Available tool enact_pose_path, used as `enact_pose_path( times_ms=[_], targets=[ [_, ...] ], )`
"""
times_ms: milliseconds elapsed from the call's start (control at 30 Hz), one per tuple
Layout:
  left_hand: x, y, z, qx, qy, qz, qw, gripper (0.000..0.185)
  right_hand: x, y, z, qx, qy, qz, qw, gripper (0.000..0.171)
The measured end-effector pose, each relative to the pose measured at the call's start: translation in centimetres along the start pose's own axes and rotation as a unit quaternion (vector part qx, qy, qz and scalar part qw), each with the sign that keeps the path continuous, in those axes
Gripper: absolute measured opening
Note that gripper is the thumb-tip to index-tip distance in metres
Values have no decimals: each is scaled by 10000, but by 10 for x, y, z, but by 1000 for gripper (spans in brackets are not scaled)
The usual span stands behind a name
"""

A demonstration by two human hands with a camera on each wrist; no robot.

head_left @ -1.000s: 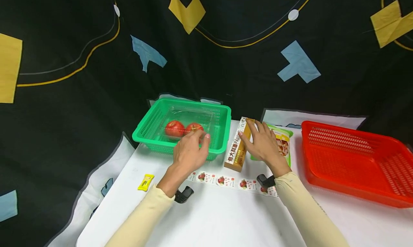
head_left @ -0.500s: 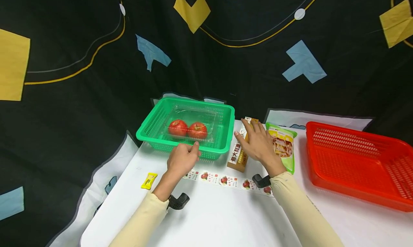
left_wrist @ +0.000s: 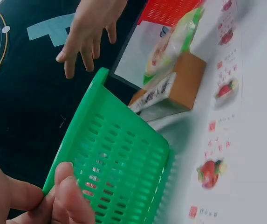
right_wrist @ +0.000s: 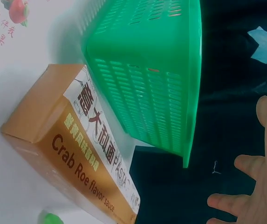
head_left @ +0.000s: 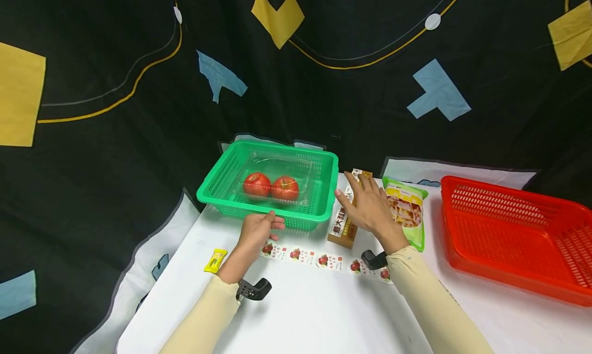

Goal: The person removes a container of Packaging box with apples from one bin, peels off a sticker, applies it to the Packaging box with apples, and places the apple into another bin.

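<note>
Apples (head_left: 271, 186) already lie in green basket (head_left: 217, 182). Left hand (head_left: 256, 230) pinches its near rim; right hand (head_left: 368, 206), fingers spread, hovers over unmoved pasta box (head_left: 344, 223). Red basket (head_left: 509, 236) holds nothing visible.

Two baskets (head_left: 319, 159), one green, one red (head_left: 509, 230). Two tomatoes (head_left: 271, 185) in one clear tray (head_left: 296, 164). One box (head_left: 344, 221), one pouch (head_left: 406, 210), one yellow sachet (head_left: 215, 260), perhaps six stickers (head_left: 324, 260).

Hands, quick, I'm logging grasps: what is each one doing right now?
Left hand: pinches the near rim of the green basket.
Right hand: open, fingers spread above the pasta box, holding nothing.
</note>
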State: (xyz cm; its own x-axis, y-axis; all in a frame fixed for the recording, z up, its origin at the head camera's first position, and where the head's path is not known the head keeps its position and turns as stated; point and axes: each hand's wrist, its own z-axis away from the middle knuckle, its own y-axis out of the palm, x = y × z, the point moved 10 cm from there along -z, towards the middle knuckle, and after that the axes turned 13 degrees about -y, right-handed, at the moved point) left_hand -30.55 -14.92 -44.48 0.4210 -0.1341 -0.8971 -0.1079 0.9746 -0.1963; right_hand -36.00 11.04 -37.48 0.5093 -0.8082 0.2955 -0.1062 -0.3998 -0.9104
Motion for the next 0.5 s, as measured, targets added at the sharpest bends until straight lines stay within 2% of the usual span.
enact_pose_path(
  times_ms=[167, 500],
  targets=[
    [3, 0, -3, 125, -255, 374, 9989, 37, 4, 2, -5, -71, -129, -31, 9999, 71],
    [5, 0, -5, 215, -301, 376, 9986, 37, 22, 13, -20, -60, -350, -378, 9987, 67]
  ],
)
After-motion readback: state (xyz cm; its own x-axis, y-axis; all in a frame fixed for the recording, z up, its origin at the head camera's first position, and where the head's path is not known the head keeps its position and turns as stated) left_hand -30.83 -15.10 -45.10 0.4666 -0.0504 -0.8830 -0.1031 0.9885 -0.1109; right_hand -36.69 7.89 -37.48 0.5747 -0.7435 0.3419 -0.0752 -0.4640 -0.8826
